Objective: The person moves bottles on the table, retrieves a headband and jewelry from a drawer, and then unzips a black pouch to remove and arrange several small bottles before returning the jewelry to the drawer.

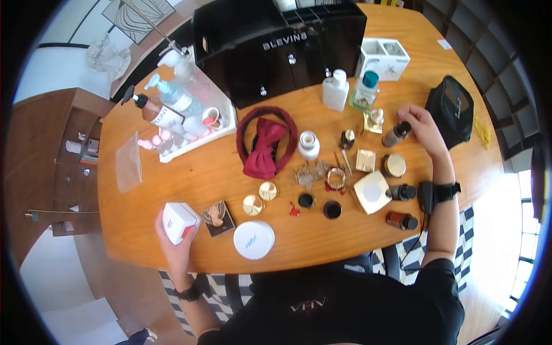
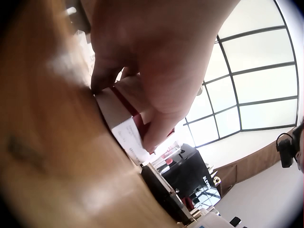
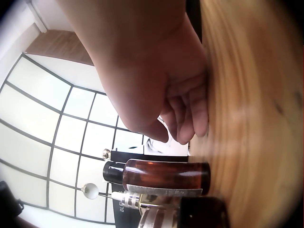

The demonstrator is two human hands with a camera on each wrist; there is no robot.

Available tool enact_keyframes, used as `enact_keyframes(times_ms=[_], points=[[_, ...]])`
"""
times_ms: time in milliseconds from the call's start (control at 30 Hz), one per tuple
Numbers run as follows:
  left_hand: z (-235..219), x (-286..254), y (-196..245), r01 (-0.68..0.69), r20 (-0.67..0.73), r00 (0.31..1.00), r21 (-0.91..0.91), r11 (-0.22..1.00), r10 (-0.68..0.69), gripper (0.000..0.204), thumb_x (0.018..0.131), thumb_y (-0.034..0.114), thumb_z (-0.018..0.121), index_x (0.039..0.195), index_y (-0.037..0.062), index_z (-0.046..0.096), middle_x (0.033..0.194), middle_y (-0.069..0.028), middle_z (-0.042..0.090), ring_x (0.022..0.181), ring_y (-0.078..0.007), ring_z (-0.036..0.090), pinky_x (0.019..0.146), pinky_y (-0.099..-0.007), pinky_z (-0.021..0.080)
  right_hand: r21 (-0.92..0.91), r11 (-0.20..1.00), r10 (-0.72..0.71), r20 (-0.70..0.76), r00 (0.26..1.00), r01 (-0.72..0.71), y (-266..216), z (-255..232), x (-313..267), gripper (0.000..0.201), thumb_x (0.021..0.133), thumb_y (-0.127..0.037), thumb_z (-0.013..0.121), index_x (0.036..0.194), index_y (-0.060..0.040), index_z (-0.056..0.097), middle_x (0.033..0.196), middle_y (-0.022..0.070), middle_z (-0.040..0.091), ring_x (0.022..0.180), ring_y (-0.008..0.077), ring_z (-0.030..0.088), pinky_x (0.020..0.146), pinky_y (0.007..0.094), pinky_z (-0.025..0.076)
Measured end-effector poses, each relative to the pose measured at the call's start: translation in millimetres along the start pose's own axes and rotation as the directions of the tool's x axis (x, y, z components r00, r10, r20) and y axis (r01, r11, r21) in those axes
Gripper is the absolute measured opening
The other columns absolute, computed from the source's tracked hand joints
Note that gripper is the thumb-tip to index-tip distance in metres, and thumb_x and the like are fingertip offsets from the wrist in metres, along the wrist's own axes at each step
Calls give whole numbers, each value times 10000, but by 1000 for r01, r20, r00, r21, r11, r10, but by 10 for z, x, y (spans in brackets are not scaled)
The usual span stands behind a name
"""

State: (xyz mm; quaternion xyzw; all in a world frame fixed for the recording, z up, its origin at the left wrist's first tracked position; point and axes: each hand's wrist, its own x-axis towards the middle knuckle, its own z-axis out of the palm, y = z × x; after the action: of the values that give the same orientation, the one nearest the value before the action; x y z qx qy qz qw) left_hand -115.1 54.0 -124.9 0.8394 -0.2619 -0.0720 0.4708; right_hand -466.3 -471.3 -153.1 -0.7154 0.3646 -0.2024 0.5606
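Note:
At the table's front left, my left hand (image 1: 174,247) grips a white box (image 1: 180,221) with a red band. The left wrist view shows the fingers and thumb on opposite sides of this box (image 2: 130,133), its printed face visible. My right hand (image 1: 426,131) is at the right side, fingers loosely bent beside a brown bottle (image 1: 395,135) with a black cap. In the right wrist view the bottle (image 3: 166,175) stands upright, and the hand (image 3: 156,90) holds nothing, fingertips low by the tabletop. Left of the bottle is a gold-capped perfume bottle (image 1: 374,121).
A black cabinet (image 1: 241,63) stands at the back, a white tray (image 1: 230,123) of pump bottles beside it. A burgundy bow headband (image 1: 267,144), white round jar (image 1: 254,240) and several small bottles and jars fill the middle. A black pouch (image 1: 451,112) lies right of my right hand.

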Motion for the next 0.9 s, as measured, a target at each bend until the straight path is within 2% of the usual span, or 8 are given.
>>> enact_keyframes(times_ms=[300, 367, 500, 633, 767, 800, 833, 900], points=[[-395, 157, 92, 7, -82, 997, 24, 1000, -5, 833, 794, -65, 774, 1515, 48, 372, 1412, -139, 503, 1286, -241, 528, 1059, -347, 473, 40, 999, 2, -13, 1000, -1, 39, 11, -4, 221, 1041, -244, 619, 1015, -29, 661, 810, -39, 619, 705, 31, 561, 633, 199, 457], [-493, 197, 294, -5, -122, 992, 46, 999, 11, 837, 787, -79, 759, 1520, 41, 374, 1441, -143, 492, 1314, -245, 514, 1080, -357, 459, 43, 999, 6, -16, 1000, -5, 37, 21, -5, 217, 1041, -239, 618, 1016, -29, 663, 806, -41, 615, 707, 27, 558, 633, 198, 456], [-542, 389, 863, -161, -121, 977, 125, 979, 176, 848, 751, -66, 774, 1505, 30, 398, 1449, -137, 489, 1343, -247, 493, 1114, -364, 433, 46, 999, 10, -22, 1000, -9, 34, 26, -2, 212, 1040, -232, 618, 1022, -27, 668, 804, -45, 610, 706, 19, 549, 633, 198, 455], [-491, 788, 1347, -454, 39, 889, 213, 865, 456, 880, 717, -32, 810, 1498, 28, 410, 1452, -141, 484, 1331, -246, 506, 1102, -370, 449, 46, 999, 3, -22, 1000, -2, 25, 24, -9, 214, 1038, -232, 620, 1030, -25, 672, 802, -44, 616, 704, 19, 549, 639, 194, 456], [-142, 1244, 1930, -668, 148, 743, 219, 711, 652, 863, 708, -19, 829, 1476, 16, 437, 1412, -151, 523, 1292, -243, 551, 1075, -377, 486, 35, 999, 7, -52, 999, -5, 30, 28, -10, 222, 1036, -238, 626, 1027, -21, 672, 795, -38, 622, 694, 23, 555, 640, 197, 463], [-33, 1344, 2036, -641, 161, 767, 144, 754, 621, 807, 754, -20, 779, 1484, 24, 438, 1452, -146, 505, 1316, -239, 534, 1078, -368, 473, 42, 999, 2, -40, 999, 0, 45, 20, -7, 224, 1035, -240, 628, 1027, -20, 672, 793, -36, 624, 689, 25, 556, 637, 198, 465], [81, 1466, 2146, -655, 168, 755, 131, 745, 634, 791, 765, -4, 804, 1473, 28, 452, 1418, -138, 541, 1276, -227, 565, 1066, -365, 481, 49, 999, -4, -29, 1000, 5, 61, 9, 6, 227, 1035, -242, 630, 1026, -19, 672, 792, -34, 625, 684, 27, 557, 635, 199, 466], [347, 1750, 2341, -759, 150, 651, 146, 635, 744, 772, 749, 42, 868, 1423, 15, 491, 1255, -145, 643, 1153, -214, 639, 957, -349, 547, 52, 999, -3, -5, 1000, 3, 86, -12, 21, 214, 1036, -240, 625, 1029, -31, 668, 808, -39, 622, 702, 25, 557, 640, 198, 464]])
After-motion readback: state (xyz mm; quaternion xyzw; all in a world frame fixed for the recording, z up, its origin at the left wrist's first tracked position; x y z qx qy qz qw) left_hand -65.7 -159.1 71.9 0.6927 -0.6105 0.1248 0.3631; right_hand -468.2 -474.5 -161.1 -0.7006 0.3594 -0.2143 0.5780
